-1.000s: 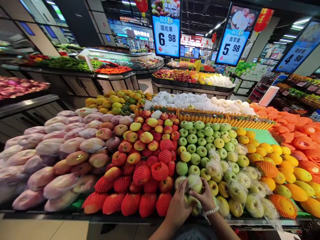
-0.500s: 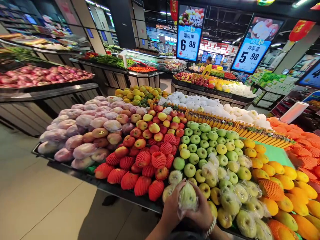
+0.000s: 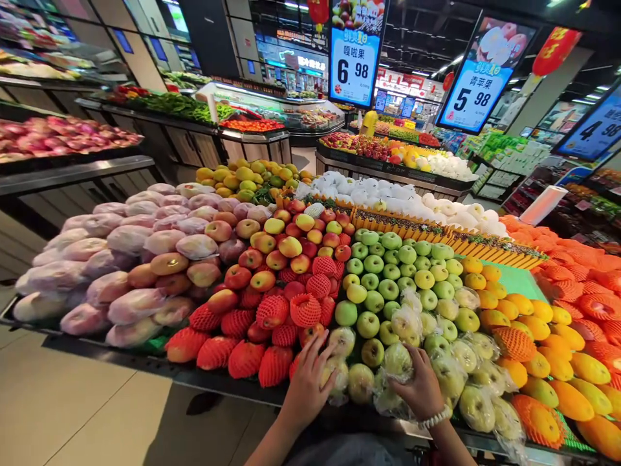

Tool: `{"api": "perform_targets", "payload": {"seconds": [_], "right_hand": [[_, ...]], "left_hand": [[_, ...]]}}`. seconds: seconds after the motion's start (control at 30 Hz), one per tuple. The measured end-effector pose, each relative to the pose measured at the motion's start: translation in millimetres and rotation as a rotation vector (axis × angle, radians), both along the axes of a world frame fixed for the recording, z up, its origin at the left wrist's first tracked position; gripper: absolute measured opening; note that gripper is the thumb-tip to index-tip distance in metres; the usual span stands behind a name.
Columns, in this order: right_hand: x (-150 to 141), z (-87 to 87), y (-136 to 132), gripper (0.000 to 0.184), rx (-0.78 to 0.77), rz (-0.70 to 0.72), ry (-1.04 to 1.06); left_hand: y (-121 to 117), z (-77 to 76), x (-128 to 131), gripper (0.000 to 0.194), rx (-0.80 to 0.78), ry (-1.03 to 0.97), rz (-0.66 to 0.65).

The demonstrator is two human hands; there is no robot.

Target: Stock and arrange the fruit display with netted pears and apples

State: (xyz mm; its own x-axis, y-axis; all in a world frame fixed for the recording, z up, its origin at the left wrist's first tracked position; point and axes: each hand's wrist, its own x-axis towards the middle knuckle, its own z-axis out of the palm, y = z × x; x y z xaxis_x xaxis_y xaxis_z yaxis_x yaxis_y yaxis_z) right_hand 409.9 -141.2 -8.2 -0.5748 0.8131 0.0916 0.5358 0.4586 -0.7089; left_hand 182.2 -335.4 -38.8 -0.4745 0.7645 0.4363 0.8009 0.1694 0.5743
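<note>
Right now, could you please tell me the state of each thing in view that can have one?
Wrapped green apple: in clear plastic
Right hand: curled around that apple
Left hand: open, fingers spread
Rear green apples: unwrapped
Front red apples: in red netting
Front-left pink fruit: mostly wrapped
Price screens: lit

I see a pale green apple [image 3: 398, 360] in clear, crinkled film near the front edge of the fruit stand [image 3: 223, 383], directly above another wrapped one; I can't tell whether it rests on it. Leftward along that edge I have two more film-wrapped green apples: a rear apple [image 3: 343, 339], and a front apple [image 3: 341, 380] nearer the rim, partly hidden.
</note>
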Motion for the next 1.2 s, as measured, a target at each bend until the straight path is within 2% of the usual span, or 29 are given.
{"api": "perform_targets", "payload": {"seconds": [0.17,0.3,0.4,0.53,0.63,0.7,0.77,0.83,0.87,0.93,1.03,1.1,1.2], "right_hand": [[-60.3,-7.6,-19.0,0.07,0.011,0.0,-0.208],[-103.4,-9.0,-27.0,0.078,-0.035,0.049,-0.379],[-110.2,-3.0,-29.0,0.082,-0.063,0.094,-0.415],[-100.2,8.4,-37.0,0.089,-0.086,0.066,-0.401],[-111.3,22.5,-52.6,0.092,0.027,-0.022,-0.4],[-140.1,34.2,-65.2,0.075,0.136,-0.001,-0.281],[-183.9,45.1,-76.2,0.052,0.193,0.154,-0.101],[-231.6,53.2,-83.9,0.046,0.204,0.364,-0.003],[-252.7,55.9,-86.4,0.045,0.202,0.424,-0.02],[-282.6,58.5,-88.4,0.04,0.175,0.455,-0.172],[-292.8,56.2,-84.4,0.035,0.124,0.437,-0.387],[-284.5,51.9,-77.8,0.035,0.097,0.417,-0.403],[-271.7,44.4,-68.9,0.035,0.07,0.347,-0.346]], "left_hand": [[-42.5,12.7,-71.6,0.045,0.053,0.127,0.027],[-79.7,17.1,-136.0,0.045,0.042,0.195,0.011],[-94.9,12.4,-179.6,0.044,0.016,0.208,0.006],[-86.8,3.5,-215.7,0.047,-0.066,0.189,-0.026],[-68.1,-1.1,-221.1,0.056,-0.12,0.153,-0.076],[-56.0,-2.6,-217.4,0.058,-0.13,0.132,-0.089],[-46.7,-3.0,-212.2,0.058,-0.124,0.118,-0.081],[-41.0,-3.2,-208.6,0.058,-0.117,0.098,-0.077],[-39.5,-3.5,-207.5,0.058,-0.112,0.081,-0.08],[-38.9,-4.8,-206.0,0.062,-0.106,0.039,-0.077],[-41.8,-9.3,-201.7,0.074,-0.107,-0.026,-0.033],[-44.2,-13.3,-196.4,0.08,-0.111,-0.06,0.004],[-45.7,-18.3,-187.4,0.078,-0.112,-0.088,0.057]]}}
